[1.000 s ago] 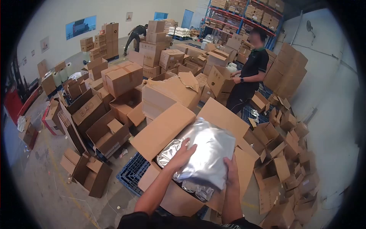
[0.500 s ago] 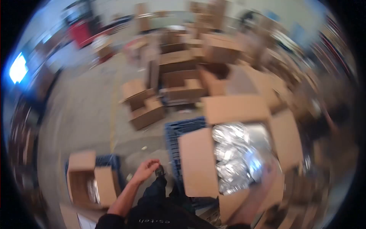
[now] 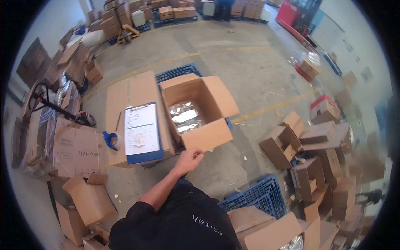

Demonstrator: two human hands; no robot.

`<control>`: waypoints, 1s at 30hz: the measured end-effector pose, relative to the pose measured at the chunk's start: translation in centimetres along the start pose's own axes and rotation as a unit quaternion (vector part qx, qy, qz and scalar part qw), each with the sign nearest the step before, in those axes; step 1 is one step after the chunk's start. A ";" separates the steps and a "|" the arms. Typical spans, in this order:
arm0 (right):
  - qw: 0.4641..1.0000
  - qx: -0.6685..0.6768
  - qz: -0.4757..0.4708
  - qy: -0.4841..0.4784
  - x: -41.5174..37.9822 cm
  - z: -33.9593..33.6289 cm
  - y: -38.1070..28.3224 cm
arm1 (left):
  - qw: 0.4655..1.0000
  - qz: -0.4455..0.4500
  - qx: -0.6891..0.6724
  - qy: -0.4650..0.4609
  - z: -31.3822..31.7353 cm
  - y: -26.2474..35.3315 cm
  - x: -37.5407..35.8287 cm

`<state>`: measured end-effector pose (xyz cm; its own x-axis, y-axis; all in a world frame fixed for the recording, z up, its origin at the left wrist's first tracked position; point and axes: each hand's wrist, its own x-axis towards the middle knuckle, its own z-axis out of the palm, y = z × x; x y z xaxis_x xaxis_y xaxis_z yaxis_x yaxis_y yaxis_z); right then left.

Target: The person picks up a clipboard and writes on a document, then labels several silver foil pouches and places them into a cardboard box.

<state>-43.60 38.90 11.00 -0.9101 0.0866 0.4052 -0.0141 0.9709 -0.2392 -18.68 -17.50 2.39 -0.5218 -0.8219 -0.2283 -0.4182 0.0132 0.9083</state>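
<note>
My left hand (image 3: pixel 188 160) has its fingers curled closed, beside the near flap of an open cardboard box (image 3: pixel 207 136). Whether the fingertips touch that flap, or hold anything small, I cannot make out. Silvery foil packs (image 3: pixel 185 116) lie in the bottom of this box. To its left a larger closed carton (image 3: pixel 118 93) carries a blue clipboard (image 3: pixel 146 158) with printed sheets, a pen (image 3: pixel 118 121) and a blue tape dispenser (image 3: pixel 110 139). My right hand is out of view.
A blue plastic pallet (image 3: pixel 262 196) and an open carton with foil packs (image 3: pixel 293 243) are at the lower right. Several open cartons (image 3: pixel 281 146) crowd the right side. A pallet jack (image 3: pixel 62 110) and folded cardboard (image 3: pixel 77 150) stand left. A person (image 3: pixel 223 9) is far back.
My view has swung left, from the large box of foil packs to the smaller box and clipboard. My left hand is now beside that smaller box; my right hand has left the view.
</note>
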 end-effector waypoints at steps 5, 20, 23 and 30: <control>0.949 0.149 -0.148 -0.237 -2.8 8.0 -17.9 | 0.895 -0.057 0.297 0.328 -14.0 -12.5 2.9; 0.750 0.157 -0.352 -0.538 -20.4 10.8 -37.9 | 0.865 -0.306 0.328 0.225 -20.8 -15.5 1.3; 0.745 0.173 -0.370 -0.527 -20.6 12.0 -37.7 | 0.870 -0.289 0.329 0.226 -21.3 -15.9 1.2; 0.773 0.185 -0.369 -0.481 -18.7 13.5 -38.8 | 0.873 -0.261 0.322 0.257 -22.7 -14.9 0.7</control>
<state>-31.65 -3.35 0.81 -0.4817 -0.8397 -0.2507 -0.6323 0.5311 -0.5640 4.02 -31.22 -3.36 0.1978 -0.9566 -0.2141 -0.9167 -0.2579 0.3052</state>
